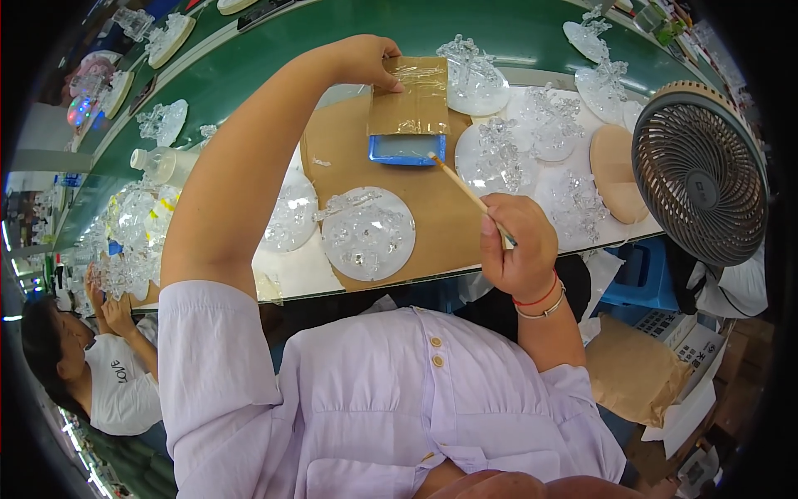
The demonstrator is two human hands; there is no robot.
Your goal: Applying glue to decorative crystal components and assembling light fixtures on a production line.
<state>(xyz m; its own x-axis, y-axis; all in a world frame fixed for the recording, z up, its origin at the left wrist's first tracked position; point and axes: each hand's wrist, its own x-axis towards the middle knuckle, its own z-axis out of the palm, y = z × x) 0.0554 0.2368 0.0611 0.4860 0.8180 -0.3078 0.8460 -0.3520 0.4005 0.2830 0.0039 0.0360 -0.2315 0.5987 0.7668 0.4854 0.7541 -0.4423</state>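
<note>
My left hand (370,63) reaches far forward and pinches the left edge of a piece of brown cardboard (409,104) with clear tape on it. The cardboard covers most of a shallow blue tray (381,158); only the tray's near end shows, and what it contains is hard to make out. Between the fingers of my right hand (524,241) is a thin wooden paintbrush (462,185), its tip at the tray's near rim. Nearest to my hands, a round white disc (366,264) carries a cluster of clear, crystal-like pieces. Similar clusters on discs stand right of the cardboard.
A dark round fan (700,179) stands at the table's right end, beside a bare beige disc (613,170). A translucent bottle (162,166) is left of my arm. Behind runs a green belt (532,37) bearing more clear clusters. A co-worker (108,366) sits at left.
</note>
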